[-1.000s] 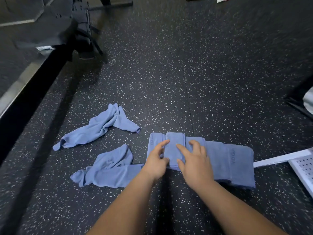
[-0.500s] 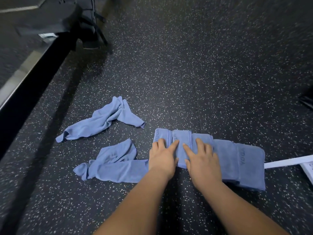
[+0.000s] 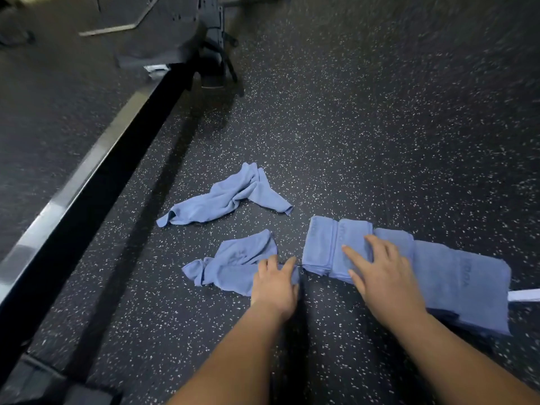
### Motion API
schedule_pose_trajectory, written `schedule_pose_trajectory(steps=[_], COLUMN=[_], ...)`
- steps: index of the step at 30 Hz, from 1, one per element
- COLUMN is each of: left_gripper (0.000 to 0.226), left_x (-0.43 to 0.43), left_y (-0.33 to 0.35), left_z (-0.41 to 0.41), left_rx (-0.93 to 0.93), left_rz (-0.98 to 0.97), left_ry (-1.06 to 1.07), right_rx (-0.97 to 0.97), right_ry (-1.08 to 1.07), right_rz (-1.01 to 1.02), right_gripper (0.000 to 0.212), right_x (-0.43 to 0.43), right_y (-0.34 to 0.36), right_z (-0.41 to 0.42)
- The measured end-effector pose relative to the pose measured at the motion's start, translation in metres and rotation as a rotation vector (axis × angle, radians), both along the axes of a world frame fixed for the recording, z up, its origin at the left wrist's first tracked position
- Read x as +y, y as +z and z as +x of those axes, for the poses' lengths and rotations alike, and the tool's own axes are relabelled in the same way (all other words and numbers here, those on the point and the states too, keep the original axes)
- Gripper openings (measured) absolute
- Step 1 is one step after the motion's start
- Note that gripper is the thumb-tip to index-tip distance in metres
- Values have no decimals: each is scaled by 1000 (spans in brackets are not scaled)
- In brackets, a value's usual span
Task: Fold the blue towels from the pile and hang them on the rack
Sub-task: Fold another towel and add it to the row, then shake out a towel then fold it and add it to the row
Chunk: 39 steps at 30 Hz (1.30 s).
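**Both hands down on blue towels on the floor**

The folded towels (image 3: pixel 455 276) lie in an overlapping row on the speckled floor (image 3: pixel 350 141). The row's long axis runs left to right, and its right end slants nearer. The right hand (image 3: pixel 382 279) lies flat on the row, fingers straight and spread. Just left, the left hand (image 3: pixel 274 283) rests on the right end of a crumpled towel (image 3: pixel 233 264); whether it pinches cloth cannot be told. A second crumpled towel (image 3: pixel 222 200) lies beyond, running near-left to far-right.
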<state>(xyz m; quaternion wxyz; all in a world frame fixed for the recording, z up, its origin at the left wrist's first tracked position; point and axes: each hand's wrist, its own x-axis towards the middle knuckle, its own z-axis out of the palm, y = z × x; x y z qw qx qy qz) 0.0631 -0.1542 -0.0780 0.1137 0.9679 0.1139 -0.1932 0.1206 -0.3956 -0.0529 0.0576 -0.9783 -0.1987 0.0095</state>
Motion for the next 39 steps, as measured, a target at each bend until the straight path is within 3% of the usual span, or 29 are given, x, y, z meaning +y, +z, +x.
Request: schedule_pose_trajectory(steps=[8,13,21,25,31,35,39], left_gripper=[88,71,31,24,18,13,13], left_x=[72,83,69,71,69,60,43], left_y=[-25,-45,-45,-27,52,116,178], left_z=[-32,-40,-28,-22,-12,-6,-12], left_rx=[228,264,169,55,-218,-361,-497], left_rz=[188,206,268,148,-174,-216,-386], left_ry=[-58,-105,-84,25,214,193,146], right_rx=[-24,7,78,359,601,628,562], right_ry=[146,198,376,335,143,56,10], right_rz=[35,40,41,-54,1,59,185], right_gripper=[49,51,49,39,52,59,66], right_x=[32,40,51,65,66,58,49], right_y=[-14,-30,-41,-15,32,72,131], right_z=[-17,-24,-37,-36,-33,-32,-35])
